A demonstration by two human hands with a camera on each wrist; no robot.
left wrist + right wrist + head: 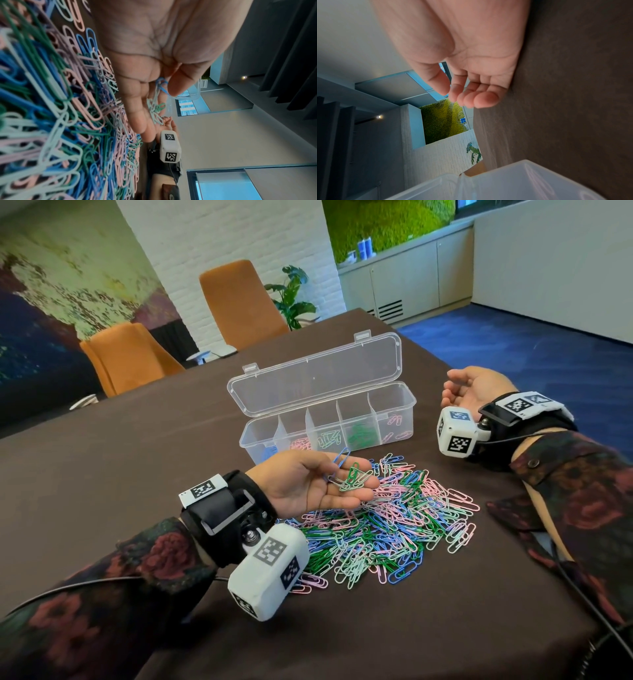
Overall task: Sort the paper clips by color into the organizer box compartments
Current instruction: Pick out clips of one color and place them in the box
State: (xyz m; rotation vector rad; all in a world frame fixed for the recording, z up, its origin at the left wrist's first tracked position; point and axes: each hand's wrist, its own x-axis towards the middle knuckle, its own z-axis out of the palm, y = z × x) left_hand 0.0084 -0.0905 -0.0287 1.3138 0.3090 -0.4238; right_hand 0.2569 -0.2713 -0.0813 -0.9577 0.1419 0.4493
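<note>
Wire clips in pink, blue, mint and dark green lie heaped in a loose pile (387, 525) on the dark brown tablecloth (137, 446), just in front of the clear plastic organizer box (329, 428). From the head view the box stands with its hinged lid (315, 374) thrown back; its compartments already hold sorted clips, pink in the rightmost one, dark green next to it, mint beside that, then pink again, with blue at the far left. The left hand (308, 484) lies palm up above the near edge of the pile, fingers straight, carrying a small tangle of green clips (352, 479) and one blue clip (340, 460) that sticks up by the thumb. The right hand (474, 390) rests to the right of the box, palm up and relaxed. Two orange chairs (239, 299) and a potted plant (294, 296) stand beyond the table.

The left wrist view adds the close grain: glossy coated wire loops, blurred and crowded along the left, and the thumb (178, 81) lying against the blue clip (162, 84) on the flat palm, mint and green clips strung along the fingers.

The right wrist view alone confirms that hand (479, 65) holds nothing, its fingers (485, 99) loosely curled over the matte cloth, a frosted box corner (522, 180) below.
</note>
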